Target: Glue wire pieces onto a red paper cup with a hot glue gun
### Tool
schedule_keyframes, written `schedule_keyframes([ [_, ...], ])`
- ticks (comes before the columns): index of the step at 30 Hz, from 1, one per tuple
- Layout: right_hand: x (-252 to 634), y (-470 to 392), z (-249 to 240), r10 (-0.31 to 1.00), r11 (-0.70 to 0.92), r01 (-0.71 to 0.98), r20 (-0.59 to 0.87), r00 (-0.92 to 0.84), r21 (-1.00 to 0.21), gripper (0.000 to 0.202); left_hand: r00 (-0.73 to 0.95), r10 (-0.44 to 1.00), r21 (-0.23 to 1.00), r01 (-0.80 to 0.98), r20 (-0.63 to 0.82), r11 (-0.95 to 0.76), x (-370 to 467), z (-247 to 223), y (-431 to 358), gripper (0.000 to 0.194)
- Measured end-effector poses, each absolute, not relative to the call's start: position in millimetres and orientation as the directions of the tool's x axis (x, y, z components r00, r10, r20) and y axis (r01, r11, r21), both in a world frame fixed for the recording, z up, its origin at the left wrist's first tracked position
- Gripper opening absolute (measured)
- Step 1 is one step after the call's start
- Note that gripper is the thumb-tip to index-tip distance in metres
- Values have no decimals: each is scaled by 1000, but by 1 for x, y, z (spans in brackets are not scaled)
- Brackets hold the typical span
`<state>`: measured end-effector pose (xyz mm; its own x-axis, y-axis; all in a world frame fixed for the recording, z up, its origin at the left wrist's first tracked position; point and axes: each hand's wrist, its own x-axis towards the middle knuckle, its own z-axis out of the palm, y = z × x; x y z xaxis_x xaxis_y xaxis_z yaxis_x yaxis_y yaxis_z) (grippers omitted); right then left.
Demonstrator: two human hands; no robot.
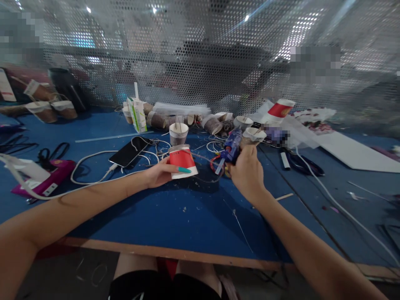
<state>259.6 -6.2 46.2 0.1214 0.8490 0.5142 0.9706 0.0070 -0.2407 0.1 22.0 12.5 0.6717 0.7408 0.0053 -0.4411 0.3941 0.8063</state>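
My left hand (161, 171) is closed around a red and white paper cup (182, 160), held a little above the blue table with its white rim low and slightly tilted. A thin cord or strand runs from near the cup's upper end toward the right. In my right hand (248, 168) is a blue hot glue gun (231, 146), its pale nozzle pointing down and left toward the table, apart from the cup. Just behind the held cup stands a wrapped paper cup (178, 133). Another such cup (253, 135) sits directly behind my right hand.
A phone (129, 152) with a white cable lies left, beside a purple power strip (54, 177). Wrapped cups, a drink carton (137, 114) and a red cup (280, 110) line the back, before a perforated metal screen (203, 54). Scissors (304, 163) and a white board (359, 152) lie right.
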Motion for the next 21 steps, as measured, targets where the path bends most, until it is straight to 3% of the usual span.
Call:
schedule_keyframes([
  [4,263,-1,45,791,63,949,595,141,-308,32,744,667,772,-445,37,454,-5,11,23,54],
  [7,265,1,42,771,126,931,624,125,-342,25,824,559,749,-425,87,509,-9,11,23,72],
  [12,267,3,41,824,-49,932,513,241,-360,33,882,453,761,-381,130,524,-12,15,21,96],
  [14,269,5,43,823,-109,923,488,292,-368,35,889,440,748,-378,129,546,-13,16,21,97],
  [17,271,7,46,803,11,918,551,228,-396,28,868,480,715,-413,123,564,-13,16,23,93],
  [19,268,5,48,780,144,860,591,206,-489,22,849,518,710,-430,107,558,-12,15,25,82],
  [21,261,1,50,805,207,737,541,245,-643,26,839,540,736,-406,67,541,-10,13,27,70],
])
